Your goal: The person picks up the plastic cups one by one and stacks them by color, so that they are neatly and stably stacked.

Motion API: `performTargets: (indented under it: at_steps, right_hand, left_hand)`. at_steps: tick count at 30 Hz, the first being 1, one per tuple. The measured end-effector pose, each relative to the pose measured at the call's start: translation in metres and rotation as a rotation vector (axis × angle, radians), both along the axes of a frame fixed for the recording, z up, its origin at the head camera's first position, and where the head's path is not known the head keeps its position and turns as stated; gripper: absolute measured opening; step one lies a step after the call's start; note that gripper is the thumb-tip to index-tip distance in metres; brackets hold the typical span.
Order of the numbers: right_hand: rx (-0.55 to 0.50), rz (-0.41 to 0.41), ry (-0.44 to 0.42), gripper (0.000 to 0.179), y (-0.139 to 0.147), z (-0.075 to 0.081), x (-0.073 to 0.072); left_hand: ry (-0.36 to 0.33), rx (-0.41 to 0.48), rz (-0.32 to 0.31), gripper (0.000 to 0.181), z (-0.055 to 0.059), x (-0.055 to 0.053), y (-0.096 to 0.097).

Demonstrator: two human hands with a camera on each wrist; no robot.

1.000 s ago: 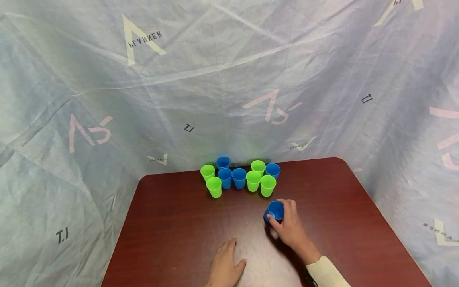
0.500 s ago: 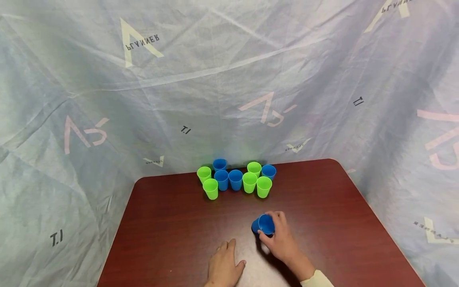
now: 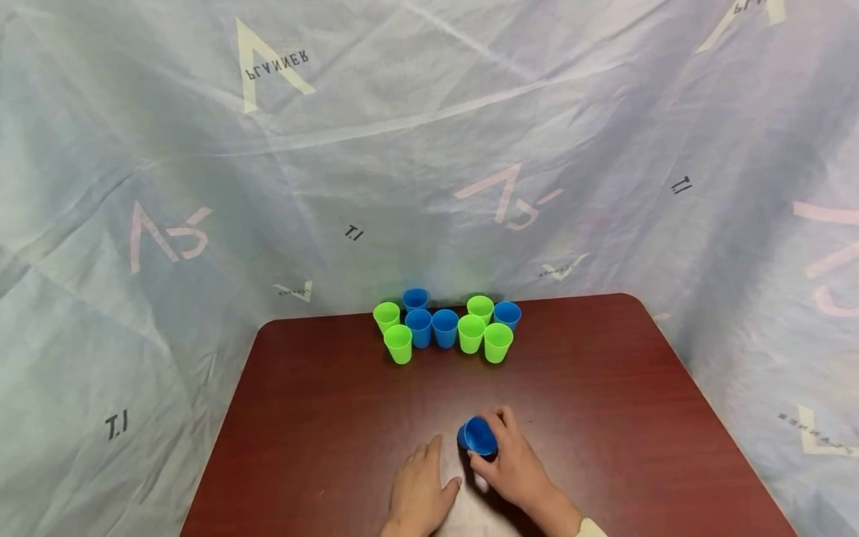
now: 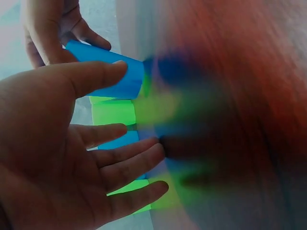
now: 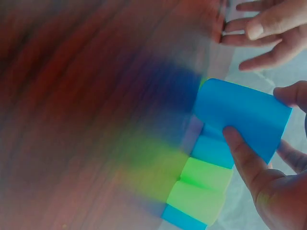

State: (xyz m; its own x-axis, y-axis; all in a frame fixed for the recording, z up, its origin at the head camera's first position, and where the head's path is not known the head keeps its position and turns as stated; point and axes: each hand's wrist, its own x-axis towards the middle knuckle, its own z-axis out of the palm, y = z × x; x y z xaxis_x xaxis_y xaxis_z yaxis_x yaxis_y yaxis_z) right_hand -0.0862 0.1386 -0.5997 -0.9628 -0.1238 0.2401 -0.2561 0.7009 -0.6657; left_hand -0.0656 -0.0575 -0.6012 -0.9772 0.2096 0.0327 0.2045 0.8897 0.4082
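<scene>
In the head view my right hand [image 3: 513, 464] grips a blue plastic cup [image 3: 479, 437] near its rim. Thumb and fingers lie on either side of the cup. Its mouth leans toward the right hand, and its base is low at the tabletop. My left hand [image 3: 421, 488] rests low over the table just left of the cup, fingers extended and thumb spread. Nothing is in that hand. The left wrist view shows the same cup [image 4: 103, 62] beyond the left thumb [image 4: 108, 74]. In the right wrist view a finger [image 5: 242, 151] presses the cup's side [image 5: 244, 112].
Along the far edge of the dark red wooden table [image 3: 322, 418] stand several upright cups, mouths up. Among them are green cups [image 3: 496, 344] and blue cups [image 3: 445, 330]. A grey printed cloth [image 3: 403, 186] hangs behind and at both sides of the table.
My right hand has carried the blue cup left and toward the near side, closer to my left hand. The left hand stays nearly in place; the far cups stand as before.
</scene>
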Motion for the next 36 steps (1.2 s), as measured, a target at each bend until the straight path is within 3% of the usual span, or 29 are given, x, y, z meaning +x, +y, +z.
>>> performTargets:
  at_steps: [5, 8, 14, 18, 24, 36]
  right_hand:
    - [0.021, 0.049, -0.007, 0.062, -0.002, 0.004, 0.005]
    - [0.030, 0.089, -0.006, 0.061, -0.003, 0.005, 0.007]
    - [0.037, 0.139, 0.025, 0.060, -0.004, 0.008, 0.007]
    - [0.030, 0.155, 0.026, 0.060, -0.003, 0.010, 0.007]
    - [0.023, 0.205, 0.008, 0.058, -0.008, 0.011, 0.008]
    - [0.034, 0.291, -0.010, 0.060, -0.023, 0.012, 0.012]
  left_hand:
    - [-0.039, 0.071, 0.011, 0.084, 0.003, -0.003, 0.005]
    - [-0.053, 0.166, 0.023, 0.086, 0.002, -0.004, 0.008]
    - [0.051, 0.324, -0.050, 0.088, -0.007, -0.007, 0.014]
    - [0.026, 0.399, -0.070, 0.086, -0.014, -0.008, 0.018]
    - [-0.037, 0.442, -0.034, 0.079, -0.021, -0.007, 0.016]
    - [-0.004, 0.512, -0.028, 0.062, -0.026, -0.001, 0.000]
